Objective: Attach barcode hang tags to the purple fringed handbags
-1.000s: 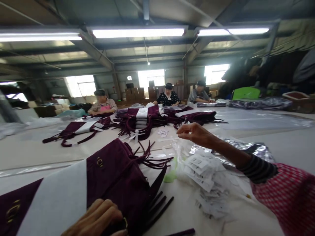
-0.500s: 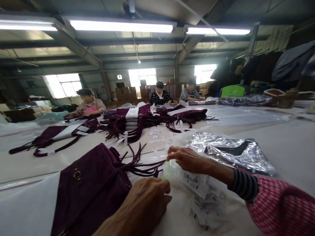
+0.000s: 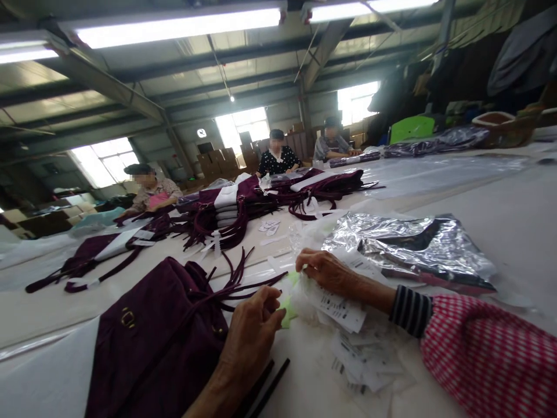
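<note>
Right hand [image 3: 326, 273], fingers closed on clear plastic [image 3: 307, 299] among barcode labels [image 3: 342, 307]; left hand [image 3: 250, 331] curled beside green slip [image 3: 288, 310], grip unclear; plum suede handbag [image 3: 152, 348] lies near left, within reach.

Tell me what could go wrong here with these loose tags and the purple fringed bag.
The loose printed tags lie heaped right by the checked sleeve, so an arm movement might scatter or mix them. The right hand pinching the tag bundle could also drag more out. The fringe cords of the purple bag reach toward the left hand and might snag on the tags.
</note>
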Action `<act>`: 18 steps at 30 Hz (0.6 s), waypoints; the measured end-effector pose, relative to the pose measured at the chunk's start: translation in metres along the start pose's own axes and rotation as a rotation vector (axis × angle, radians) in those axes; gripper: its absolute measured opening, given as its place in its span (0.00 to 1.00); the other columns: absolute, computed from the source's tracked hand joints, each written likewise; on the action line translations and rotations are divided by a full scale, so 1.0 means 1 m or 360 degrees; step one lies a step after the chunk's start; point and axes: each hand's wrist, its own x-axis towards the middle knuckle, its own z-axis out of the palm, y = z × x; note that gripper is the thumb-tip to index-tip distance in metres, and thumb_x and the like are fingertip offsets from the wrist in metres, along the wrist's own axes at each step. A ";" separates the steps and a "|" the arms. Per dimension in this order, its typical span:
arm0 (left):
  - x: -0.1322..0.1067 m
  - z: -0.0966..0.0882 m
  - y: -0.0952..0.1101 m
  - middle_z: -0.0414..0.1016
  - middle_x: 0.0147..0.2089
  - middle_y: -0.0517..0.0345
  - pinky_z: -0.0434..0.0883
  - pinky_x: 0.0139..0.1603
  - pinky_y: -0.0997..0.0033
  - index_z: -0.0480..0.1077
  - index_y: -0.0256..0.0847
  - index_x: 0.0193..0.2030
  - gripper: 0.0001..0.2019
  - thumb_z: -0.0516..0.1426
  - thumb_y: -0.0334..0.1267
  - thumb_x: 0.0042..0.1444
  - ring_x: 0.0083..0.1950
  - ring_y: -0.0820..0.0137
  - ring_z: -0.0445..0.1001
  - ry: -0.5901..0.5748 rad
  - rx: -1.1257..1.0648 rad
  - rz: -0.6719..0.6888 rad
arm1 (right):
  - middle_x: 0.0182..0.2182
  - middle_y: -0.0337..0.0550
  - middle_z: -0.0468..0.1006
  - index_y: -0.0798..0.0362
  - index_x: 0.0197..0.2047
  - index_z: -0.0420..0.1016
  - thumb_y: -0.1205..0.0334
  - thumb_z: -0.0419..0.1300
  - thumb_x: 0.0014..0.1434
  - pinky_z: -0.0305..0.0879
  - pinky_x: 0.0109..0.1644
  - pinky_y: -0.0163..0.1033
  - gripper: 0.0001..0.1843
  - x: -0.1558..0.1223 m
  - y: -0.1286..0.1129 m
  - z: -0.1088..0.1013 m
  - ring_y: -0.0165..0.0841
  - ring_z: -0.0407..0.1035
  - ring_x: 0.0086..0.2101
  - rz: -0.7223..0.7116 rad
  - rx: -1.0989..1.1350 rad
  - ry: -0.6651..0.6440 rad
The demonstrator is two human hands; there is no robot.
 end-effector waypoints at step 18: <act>-0.027 0.031 0.027 0.75 0.34 0.58 0.56 0.34 0.70 0.73 0.42 0.34 0.09 0.61 0.45 0.54 0.37 0.64 0.71 -0.0275 0.0454 -0.0118 | 0.35 0.41 0.77 0.55 0.36 0.78 0.79 0.55 0.53 0.62 0.39 0.33 0.14 0.004 -0.001 0.000 0.29 0.68 0.30 0.0147 0.0152 0.0063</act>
